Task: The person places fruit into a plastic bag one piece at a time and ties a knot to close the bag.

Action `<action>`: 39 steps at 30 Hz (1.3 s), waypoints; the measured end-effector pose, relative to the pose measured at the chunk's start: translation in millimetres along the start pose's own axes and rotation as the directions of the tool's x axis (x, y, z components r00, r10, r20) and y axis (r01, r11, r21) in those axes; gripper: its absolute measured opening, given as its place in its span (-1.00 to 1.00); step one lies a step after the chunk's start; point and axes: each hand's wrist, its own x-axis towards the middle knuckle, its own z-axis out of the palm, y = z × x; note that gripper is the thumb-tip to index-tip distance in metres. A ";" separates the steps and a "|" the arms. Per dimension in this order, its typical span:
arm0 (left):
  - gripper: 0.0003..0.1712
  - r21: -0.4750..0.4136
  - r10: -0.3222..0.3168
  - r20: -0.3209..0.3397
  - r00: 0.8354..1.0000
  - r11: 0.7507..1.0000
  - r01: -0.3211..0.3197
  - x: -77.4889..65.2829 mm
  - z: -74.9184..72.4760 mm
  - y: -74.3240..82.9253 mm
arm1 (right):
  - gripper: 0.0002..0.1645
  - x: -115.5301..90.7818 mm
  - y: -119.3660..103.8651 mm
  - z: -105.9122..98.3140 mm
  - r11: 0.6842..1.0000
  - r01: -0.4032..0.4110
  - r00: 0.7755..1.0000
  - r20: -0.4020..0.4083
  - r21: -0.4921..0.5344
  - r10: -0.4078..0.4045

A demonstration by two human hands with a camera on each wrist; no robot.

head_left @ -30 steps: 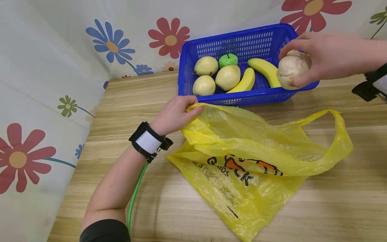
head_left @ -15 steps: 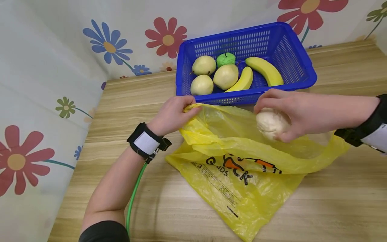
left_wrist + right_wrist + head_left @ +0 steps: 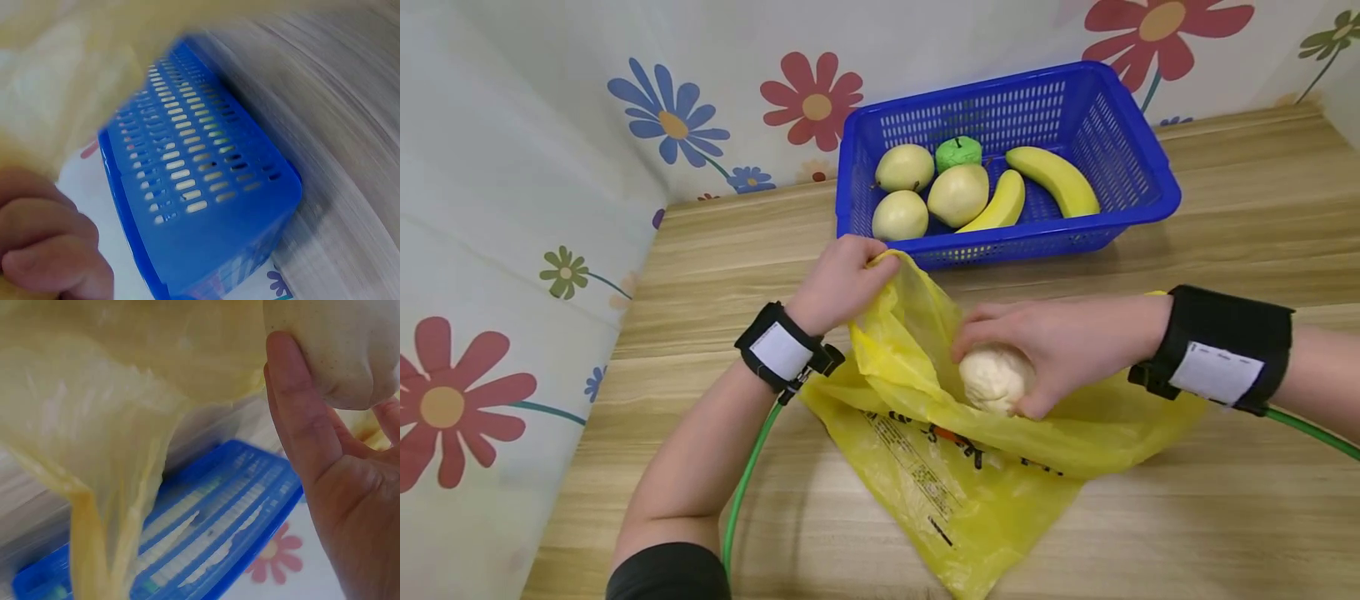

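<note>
In the head view my left hand (image 3: 841, 285) pinches the upper left edge of a yellow plastic bag (image 3: 988, 512). The bag lies on the table with its mouth held up on that side, dark print on its front. My right hand (image 3: 1056, 343) holds a round, cream-white, lumpy thing (image 3: 995, 379) inside the bag's mouth, behind the front wall. Close up in the right wrist view, the lumpy thing (image 3: 340, 353) shows folds and tiny specks, with fingers along its side. In the left wrist view, curled fingers (image 3: 56, 250) hold blurred yellow plastic.
Behind the bag a blue slotted basket (image 3: 1138, 212) stands near the flowered wall covering (image 3: 715, 50). Inside it are several pale yellow pears (image 3: 958, 196), a green apple-like fruit (image 3: 958, 152) and two bananas (image 3: 1056, 179). A green cable (image 3: 747, 483) runs from the left wristband.
My right hand has carried the cream-white lumpy thing from over the basket's right end, left and down into the bag's mouth. The bag's edge has sagged rightward; my left hand keeps its grip.
</note>
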 end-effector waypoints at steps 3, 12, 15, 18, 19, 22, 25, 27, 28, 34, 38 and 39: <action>-0.53 -0.032 -0.038 -0.028 0.999 0.999 0.037 1.5 1.3 1.6 | -0.37 3.2 -4.7 -0.9 1.000 0.012 1.000 0.003 0.013 -0.012; -0.52 -0.009 -0.065 -0.090 0.994 0.998 0.064 6.7 0.9 11.2 | -0.34 2.4 -11.8 -3.7 0.999 0.024 0.999 -0.022 -0.025 -0.024; -0.53 -0.025 -0.069 -0.097 0.993 0.997 0.067 7.8 2.0 13.8 | -0.31 5.4 -14.1 -2.3 0.996 0.053 0.998 -0.042 -0.071 -0.056; -0.53 -0.066 -0.059 -0.105 0.993 0.996 0.052 7.6 2.6 14.3 | -0.26 10.2 -15.4 -0.5 0.993 0.054 0.997 -0.055 -0.100 -0.060; -0.53 -0.081 -0.050 -0.105 0.993 0.996 0.041 7.4 2.7 14.3 | -0.25 12.9 -14.9 1.0 0.993 0.051 0.997 -0.053 -0.106 -0.057; -0.54 -0.113 -0.010 -0.095 0.995 0.994 0.000 6.5 3.5 14.6 | -0.19 23.5 -9.2 9.1 0.993 0.032 0.999 -0.033 -0.114 -0.036; -0.55 -0.158 0.034 -0.072 0.997 0.986 -0.045 6.5 5.0 15.8 | -0.19 36.0 1.8 20.9 0.993 0.026 0.999 -0.019 -0.119 -0.029; -0.56 -0.191 0.056 -0.071 0.996 0.979 -0.068 7.0 5.6 17.0 | -0.20 43.6 8.9 28.2 0.994 0.010 1.000 -0.017 -0.111 -0.012; -0.56 -0.207 0.062 -0.074 0.995 0.975 -0.076 7.3 5.9 17.6 | -0.23 47.1 12.1 31.3 0.994 0.002 1.000 -0.017 -0.106 -0.004; -0.57 -0.342 0.042 -0.066 0.997 0.938 -0.062 7.0 5.1 21.2 | -0.20 61.0 24.9 40.2 0.997 -0.041 0.999 -0.038 -0.064 0.039; -0.58 -0.443 0.033 -0.026 0.999 0.896 -0.041 4.5 3.7 23.7 | -0.14 62.6 29.1 40.7 0.998 -0.047 0.998 -0.042 -0.051 0.045; -0.58 -0.455 0.031 -0.024 0.999 0.890 -0.039 4.1 3.5 24.1 | -0.14 62.4 29.8 40.6 0.998 -0.044 0.998 -0.043 -0.052 0.042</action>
